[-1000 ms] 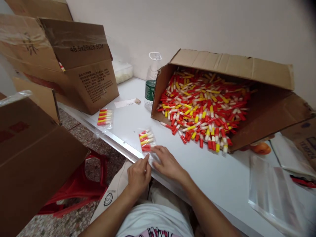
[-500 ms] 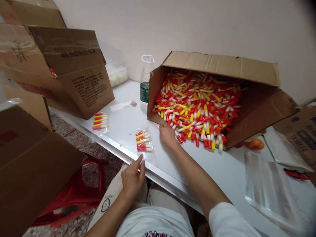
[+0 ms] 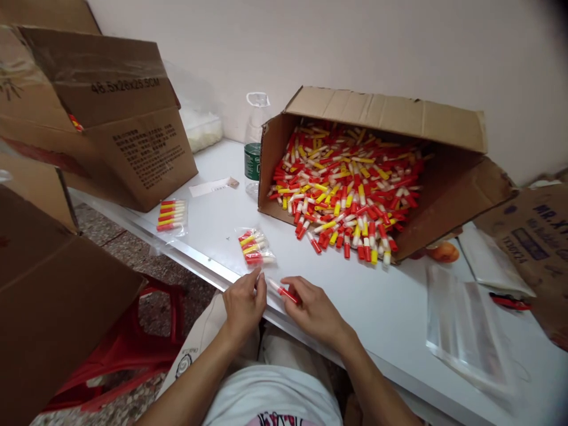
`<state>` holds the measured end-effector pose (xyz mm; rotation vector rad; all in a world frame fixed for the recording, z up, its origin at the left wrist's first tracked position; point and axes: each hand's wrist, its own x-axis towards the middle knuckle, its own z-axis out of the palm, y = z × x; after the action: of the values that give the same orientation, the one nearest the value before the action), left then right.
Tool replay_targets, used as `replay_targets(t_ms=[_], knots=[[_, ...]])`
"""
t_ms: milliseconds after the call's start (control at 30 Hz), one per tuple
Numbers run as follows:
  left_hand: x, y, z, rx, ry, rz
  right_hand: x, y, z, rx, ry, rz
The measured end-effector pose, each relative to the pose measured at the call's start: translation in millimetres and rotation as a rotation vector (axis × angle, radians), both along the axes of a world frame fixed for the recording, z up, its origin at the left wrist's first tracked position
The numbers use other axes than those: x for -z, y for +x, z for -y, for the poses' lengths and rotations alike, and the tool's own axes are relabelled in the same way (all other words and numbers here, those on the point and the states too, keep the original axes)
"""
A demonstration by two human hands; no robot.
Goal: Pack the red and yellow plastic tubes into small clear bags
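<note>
My right hand (image 3: 310, 307) holds a red-and-white tube (image 3: 284, 290) at the near edge of the white table (image 3: 381, 313). My left hand (image 3: 244, 303) pinches the open mouth of a small clear bag (image 3: 256, 249) that holds several red, yellow and white tubes. The tube's white tip points at the bag's mouth, close to my left fingers. Behind, a cardboard box (image 3: 448, 177) lies on its side, spilling a heap of the same tubes (image 3: 346, 195) onto the table.
A filled bag of tubes (image 3: 171, 214) lies at the table's left edge beside a large cardboard box (image 3: 102, 118). A water bottle (image 3: 254, 148) stands behind the spilled box. Clear empty bags (image 3: 465, 325) lie at the right. A red stool (image 3: 137, 349) and another carton (image 3: 57, 307) stand on the floor.
My right hand reached to the spilled heap, took one red-and-white tube and came back to the bag's mouth. My left hand stayed at the bag.
</note>
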<state>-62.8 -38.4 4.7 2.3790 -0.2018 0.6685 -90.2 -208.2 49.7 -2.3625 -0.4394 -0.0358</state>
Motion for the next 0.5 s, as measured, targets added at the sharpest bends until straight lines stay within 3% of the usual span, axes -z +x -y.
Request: replay_targets(t_ms=[133, 267, 500], knots=[[2.5, -5.9, 7.6, 0.069, 0.034, 0.028, 20.9, 10.0, -21.7, 0.200, -0.306, 0.218], [9.2, -14.0, 14.1, 0.128, 0.104, 0.025, 26.2, 15.3, -34.0, 0.404, -0.510, 0.170], [9.0, -14.5, 10.5, 0.138, 0.066, -0.013, 31.4, 8.6, -32.2, 0.180, -0.355, 0.127]])
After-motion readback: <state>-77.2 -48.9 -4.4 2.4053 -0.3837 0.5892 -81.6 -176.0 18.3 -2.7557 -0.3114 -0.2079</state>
